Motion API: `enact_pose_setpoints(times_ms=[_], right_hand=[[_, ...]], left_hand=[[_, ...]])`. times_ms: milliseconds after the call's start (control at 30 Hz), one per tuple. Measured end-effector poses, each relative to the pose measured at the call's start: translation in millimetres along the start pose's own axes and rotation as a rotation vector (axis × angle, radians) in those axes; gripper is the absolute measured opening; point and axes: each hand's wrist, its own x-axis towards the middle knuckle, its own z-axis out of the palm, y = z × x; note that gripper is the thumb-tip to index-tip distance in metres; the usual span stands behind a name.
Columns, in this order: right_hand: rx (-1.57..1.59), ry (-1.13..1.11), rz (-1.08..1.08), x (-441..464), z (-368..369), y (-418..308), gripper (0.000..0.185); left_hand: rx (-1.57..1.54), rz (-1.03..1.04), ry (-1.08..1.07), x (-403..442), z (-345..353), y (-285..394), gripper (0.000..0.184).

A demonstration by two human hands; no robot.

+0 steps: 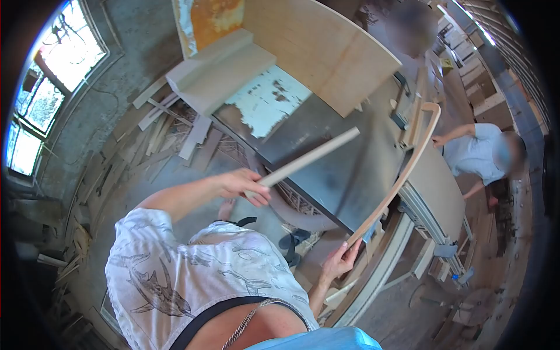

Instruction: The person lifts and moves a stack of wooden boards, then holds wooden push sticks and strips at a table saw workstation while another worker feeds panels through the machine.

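My left hand (248, 185) is closed around the near end of a straight, pale wooden strip (315, 156), which points up and right over the dark metal table (315, 188). Lower right, my right hand (341, 261) grips the lower end of a long wooden piece (389, 198). That piece is curved at its far end and extends along the table's right side. The two pieces are apart from each other.
A large plywood panel (326, 49) and stacked boards (219, 70) stand at the table's far side. Wood offcuts (192, 137) litter the floor at left. A person in a light shirt (478, 153) is at right beside a brown board (434, 186); a blurred person (411, 29) is behind.
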Motion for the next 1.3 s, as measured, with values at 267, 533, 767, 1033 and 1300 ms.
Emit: enact_pose_setpoints(times_ms=[267,533,767,1033,1300], right_hand=[[0.176,0.044,0.200,16.2,126.4,-90.8,0.058],[0.204,0.090,0.194,12.3,160.3,-114.1,0.056],[0.080,0.129,0.188,3.8,145.2,-119.9,0.055],[0.079,0.168,0.209,6.7,112.5,-108.1,0.055],[-0.002,0.141,0.029,15.1,22.1,-33.2,0.054]], left_hand=[[-0.027,0.185,0.336,-138.9,-230.9,63.4,0.046],[-0.202,0.214,0.313,-161.8,-369.6,83.9,0.052],[-0.309,0.263,0.593,-140.6,-375.8,104.7,0.060],[-0.315,0.507,1.249,-61.1,-349.5,138.3,0.068],[-0.389,0.679,1.263,-23.0,-396.8,144.0,0.087]])
